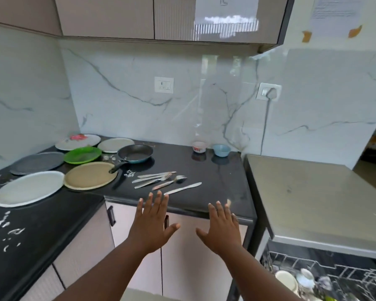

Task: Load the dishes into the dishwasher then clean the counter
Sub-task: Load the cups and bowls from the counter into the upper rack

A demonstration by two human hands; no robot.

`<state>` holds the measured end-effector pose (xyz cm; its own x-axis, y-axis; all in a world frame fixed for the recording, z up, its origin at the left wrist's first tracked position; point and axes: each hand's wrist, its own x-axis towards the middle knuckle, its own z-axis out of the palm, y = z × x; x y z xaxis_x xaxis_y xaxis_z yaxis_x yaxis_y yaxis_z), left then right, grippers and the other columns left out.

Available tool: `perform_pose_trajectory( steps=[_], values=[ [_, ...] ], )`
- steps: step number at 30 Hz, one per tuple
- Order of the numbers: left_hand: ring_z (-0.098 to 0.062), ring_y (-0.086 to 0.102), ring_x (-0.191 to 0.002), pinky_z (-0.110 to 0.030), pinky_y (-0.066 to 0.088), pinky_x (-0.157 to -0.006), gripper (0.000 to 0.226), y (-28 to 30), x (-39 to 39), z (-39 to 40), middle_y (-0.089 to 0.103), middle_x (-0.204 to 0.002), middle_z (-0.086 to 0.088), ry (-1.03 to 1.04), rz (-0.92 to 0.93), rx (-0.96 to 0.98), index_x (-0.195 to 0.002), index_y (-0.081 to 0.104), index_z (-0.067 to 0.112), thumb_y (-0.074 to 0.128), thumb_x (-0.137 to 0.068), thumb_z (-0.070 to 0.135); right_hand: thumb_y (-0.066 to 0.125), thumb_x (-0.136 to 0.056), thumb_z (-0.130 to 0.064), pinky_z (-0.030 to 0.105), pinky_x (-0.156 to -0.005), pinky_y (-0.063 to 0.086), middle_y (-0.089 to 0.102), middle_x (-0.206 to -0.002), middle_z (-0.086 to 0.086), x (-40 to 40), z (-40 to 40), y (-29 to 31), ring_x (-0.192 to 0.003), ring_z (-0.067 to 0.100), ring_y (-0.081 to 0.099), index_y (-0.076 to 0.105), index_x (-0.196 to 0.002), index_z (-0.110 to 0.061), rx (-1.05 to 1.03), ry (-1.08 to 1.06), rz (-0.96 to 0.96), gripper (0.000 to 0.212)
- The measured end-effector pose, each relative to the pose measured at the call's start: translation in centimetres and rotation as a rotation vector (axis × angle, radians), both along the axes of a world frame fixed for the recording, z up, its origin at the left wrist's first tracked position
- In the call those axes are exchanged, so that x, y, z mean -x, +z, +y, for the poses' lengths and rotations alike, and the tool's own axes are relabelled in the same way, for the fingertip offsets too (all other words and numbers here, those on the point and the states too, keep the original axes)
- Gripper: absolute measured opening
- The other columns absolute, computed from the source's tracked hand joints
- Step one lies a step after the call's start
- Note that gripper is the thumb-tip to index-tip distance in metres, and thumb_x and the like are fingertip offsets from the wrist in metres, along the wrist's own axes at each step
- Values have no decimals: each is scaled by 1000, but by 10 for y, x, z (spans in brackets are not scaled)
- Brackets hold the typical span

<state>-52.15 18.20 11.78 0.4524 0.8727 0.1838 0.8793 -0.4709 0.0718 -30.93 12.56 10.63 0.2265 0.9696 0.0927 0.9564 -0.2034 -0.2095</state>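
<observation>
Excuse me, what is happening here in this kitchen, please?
A person stands at a black counter with both hands spread open in front of it: the left hand and the right hand hold nothing. Dirty dishes wait on the counter: several plates, among them a green plate, a frying pan, loose cutlery and two small bowls. At the lower right, the dishwasher rack is pulled out and already holds a few pieces. White crumbs lie on the counter's left part.
</observation>
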Motion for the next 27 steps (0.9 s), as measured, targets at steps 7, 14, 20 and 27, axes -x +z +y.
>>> perform_pose_trajectory(
  steps=[7, 14, 20, 27],
  values=[
    [-25, -26, -144, -42, -17, -116, 121, -3, -54, 90, -25, -158, -5, 16, -20, 39, -151, -19, 18, -24, -52, 87, 42, -90, -66, 46, -121, 1, -8, -164, 6, -60, 91, -13, -150, 28, -10, -1, -156, -21, 6, -20, 16, 90],
    [-25, -18, -147, -41, -13, -116, 110, 10, -125, 184, -18, -161, -6, 135, -72, 64, -152, -16, 18, -6, -66, 85, 39, -90, -69, 47, -122, 4, -9, -163, 8, -149, 202, 10, -150, 28, -8, -2, -156, -21, -2, -70, 5, 92],
    [-21, -18, -147, -40, -11, -118, 108, -6, -158, 239, -17, -161, -4, 150, -146, 190, -152, -17, 19, 5, -69, 85, 42, -89, -68, 48, -121, 3, -15, -162, 7, -180, 256, 3, -150, 29, -10, -8, -155, -22, 84, -101, 34, 95],
    [-23, -15, -148, -41, -10, -119, 100, -9, -198, 337, -17, -161, -8, 80, -236, 222, -151, -21, 13, 34, -89, 71, 45, -89, -67, 47, -121, 1, -18, -162, 4, -202, 303, 4, -149, 26, -12, -10, -155, -25, 136, -136, 16, 96]
  ],
)
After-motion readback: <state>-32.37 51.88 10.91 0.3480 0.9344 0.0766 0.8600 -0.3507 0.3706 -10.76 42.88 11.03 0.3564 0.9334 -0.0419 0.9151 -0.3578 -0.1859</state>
